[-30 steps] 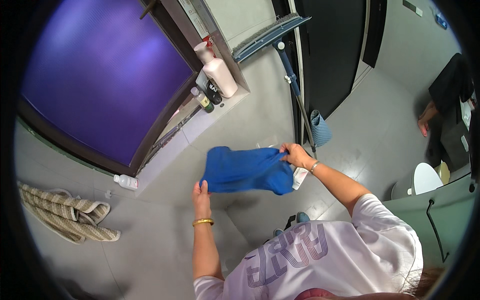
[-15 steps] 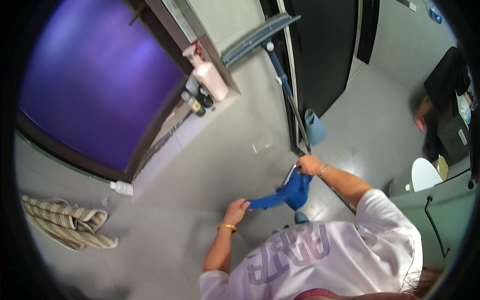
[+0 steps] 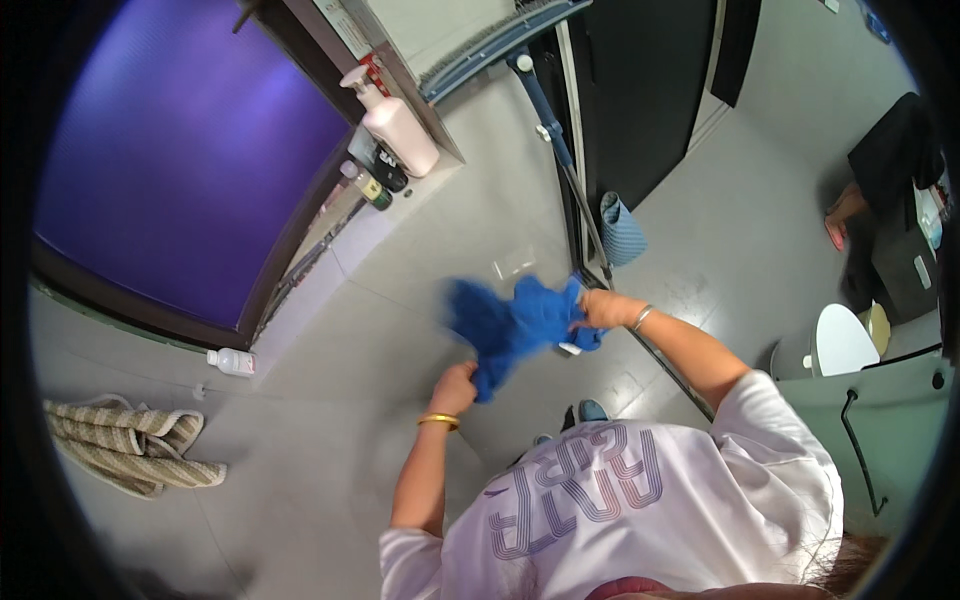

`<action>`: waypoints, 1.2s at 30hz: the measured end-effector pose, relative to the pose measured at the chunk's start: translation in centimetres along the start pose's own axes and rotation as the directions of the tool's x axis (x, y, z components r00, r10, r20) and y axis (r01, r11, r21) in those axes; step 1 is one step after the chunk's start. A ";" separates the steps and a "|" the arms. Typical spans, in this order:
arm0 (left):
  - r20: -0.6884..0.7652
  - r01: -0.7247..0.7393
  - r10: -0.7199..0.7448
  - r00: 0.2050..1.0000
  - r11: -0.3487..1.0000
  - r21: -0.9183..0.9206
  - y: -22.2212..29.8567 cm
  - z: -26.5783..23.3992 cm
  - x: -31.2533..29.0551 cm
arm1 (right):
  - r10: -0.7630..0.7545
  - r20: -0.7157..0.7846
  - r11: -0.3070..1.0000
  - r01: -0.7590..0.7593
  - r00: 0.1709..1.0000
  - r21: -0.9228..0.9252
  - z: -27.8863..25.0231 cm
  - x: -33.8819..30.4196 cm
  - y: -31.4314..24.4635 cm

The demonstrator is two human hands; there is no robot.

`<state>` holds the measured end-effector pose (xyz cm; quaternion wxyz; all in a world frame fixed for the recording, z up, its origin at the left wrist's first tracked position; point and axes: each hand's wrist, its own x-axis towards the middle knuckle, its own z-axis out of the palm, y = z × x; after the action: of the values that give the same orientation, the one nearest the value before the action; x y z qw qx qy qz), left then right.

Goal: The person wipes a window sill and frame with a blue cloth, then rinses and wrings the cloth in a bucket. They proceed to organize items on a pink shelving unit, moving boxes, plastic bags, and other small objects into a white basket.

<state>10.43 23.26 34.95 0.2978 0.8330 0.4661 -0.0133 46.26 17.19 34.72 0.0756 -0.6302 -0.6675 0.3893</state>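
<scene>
Head view: left hand [image 3: 455, 389] and right hand [image 3: 608, 309] both clamped on the blue cloth [image 3: 540, 314], bunched between them, lower right of the window [image 3: 190, 160]. 2-point grip likely keeps it off the floor [image 3: 700, 235]; part is blurred. Pump bottle [image 3: 400, 136] stands on the ledge [image 3: 402, 208] right beside the window, probably for reach. Mop [image 3: 541, 104] right of the window, head up, likely parked to save space.

Blue cloth [image 3: 535, 312], first spread wide, then sagging low, now bunched up, motion-blurred, higher in view.
</scene>
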 end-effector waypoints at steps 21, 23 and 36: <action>0.075 0.002 0.158 0.985 0.420 -0.908 16.0 -3.0 2.0 | -0.058 -0.322 0.572 0.296 0.945 0.765 4.5 -3.2 -4.8; 0.071 -0.021 0.089 0.994 0.758 -0.652 14.4 -4.0 4.2 | 0.046 -0.380 0.506 0.307 0.924 0.806 5.0 -2.4 -3.8; -0.351 -0.314 0.082 0.933 0.664 -0.679 23.4 -9.8 22.1 | 0.497 -0.536 0.203 0.509 0.683 0.837 -0.5 -8.9 2.2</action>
<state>38.74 36.21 47.71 0.5302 0.6856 0.3768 0.3269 50.02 9.18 37.16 0.7157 -0.5238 -0.1713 0.4290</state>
